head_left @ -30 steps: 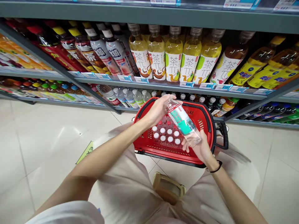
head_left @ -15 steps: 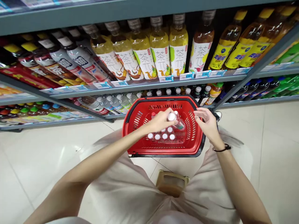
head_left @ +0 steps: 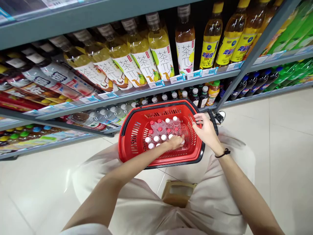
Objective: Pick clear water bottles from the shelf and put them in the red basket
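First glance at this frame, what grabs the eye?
The red basket on the floor at centre, packed with white-capped bottles, stands out. The left hand is down among the bottles at the near right of the basket, while the right hand rests at its right rim. Behind, shelves hold rows of yellow tea bottles.
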### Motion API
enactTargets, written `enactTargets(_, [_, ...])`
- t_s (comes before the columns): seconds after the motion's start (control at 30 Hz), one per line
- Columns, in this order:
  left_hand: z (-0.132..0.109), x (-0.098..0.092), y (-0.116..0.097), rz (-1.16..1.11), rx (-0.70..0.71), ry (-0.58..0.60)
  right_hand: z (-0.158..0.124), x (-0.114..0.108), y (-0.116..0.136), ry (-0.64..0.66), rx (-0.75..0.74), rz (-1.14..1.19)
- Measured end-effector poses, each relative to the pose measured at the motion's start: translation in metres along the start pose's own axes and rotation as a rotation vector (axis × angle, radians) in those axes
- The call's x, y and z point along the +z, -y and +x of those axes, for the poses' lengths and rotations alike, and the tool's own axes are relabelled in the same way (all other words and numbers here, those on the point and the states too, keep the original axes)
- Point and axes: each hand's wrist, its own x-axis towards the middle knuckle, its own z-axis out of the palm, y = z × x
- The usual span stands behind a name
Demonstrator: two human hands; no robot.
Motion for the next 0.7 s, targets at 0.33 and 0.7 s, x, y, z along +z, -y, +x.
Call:
enactTargets(0.33, [0.005, -0.022, -0.016, -0.025, -0.128, 0.140, -0.004, 0.006, -0.010, 0.033, -0.008, -0.003])
enactTargets(0.7, [-0.071, -0.249, -0.008, -0.341, 0.000, -0.406, 0.001, 0.017, -0.030, -0.027, 0.005, 0.003])
